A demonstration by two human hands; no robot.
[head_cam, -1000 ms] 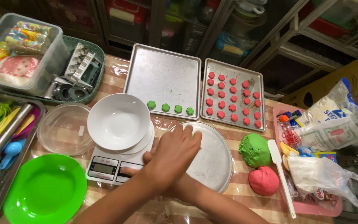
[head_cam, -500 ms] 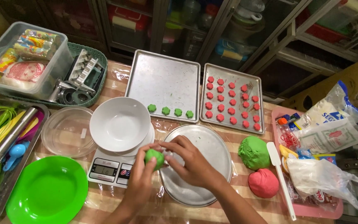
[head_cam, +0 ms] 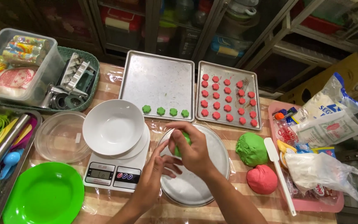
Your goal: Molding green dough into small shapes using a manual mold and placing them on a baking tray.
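Observation:
My right hand (head_cam: pixel 191 149) is closed around a small green dough ball (head_cam: pixel 184 140), held above a round metal plate (head_cam: pixel 212 174). My left hand (head_cam: pixel 156 172) is just beside it, fingers spread, its fingertips touching the ball from the left. Behind the plate, a large baking tray (head_cam: pixel 158 81) holds a short row of green flower-shaped pieces (head_cam: pixel 165 111). A smaller tray (head_cam: pixel 228 96) is filled with several red pieces. To the right lie a green dough lump (head_cam: pixel 251 148) and a red dough lump (head_cam: pixel 262 179).
A white bowl (head_cam: pixel 112 126) stands on a digital kitchen scale (head_cam: pixel 112 176). Left of it are a clear glass bowl (head_cam: pixel 61 137), a green plate (head_cam: pixel 42 195) and a tray of utensils (head_cam: pixel 1 145). A white spatula (head_cam: pixel 278 170) and a pink tray of bags (head_cam: pixel 320 166) lie right.
My hands were pressed flat together one second ago. They parted to show a green ball, which my right hand now wraps while my left hand opens beside it.

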